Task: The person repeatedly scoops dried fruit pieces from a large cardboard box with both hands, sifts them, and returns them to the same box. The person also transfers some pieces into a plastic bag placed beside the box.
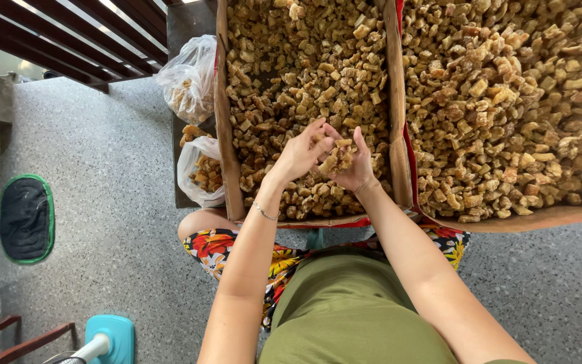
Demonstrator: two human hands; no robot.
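My right hand (pixel 357 165) is cupped with the fingers curled up around a small heap of brown chunks (pixel 338 159), too many and too packed for me to count. My left hand (pixel 299 155) meets it from the other side, its fingertips (pixel 322 135) pinched together on the top of that heap, so both hands touch the same chunks. A thin bracelet (pixel 264 212) sits on my left wrist. Right under my fingers lies one open cardboard box (pixel 222 114) filled with the same chunks; just past my right fingers, touching it, is a second box (pixel 547 217), equally full. That makes two boxes. Out beyond my left fingers, beside the first box, I count two clear plastic bags: one (pixel 186 79) farther off and one (pixel 200 172) nearer, each holding some chunks. Well away from my left fingers a dark mat (pixel 26 218) with a green edge lies on the speckled floor (pixel 116 202), and a teal fan base (pixel 110 337) stands near my left elbow.
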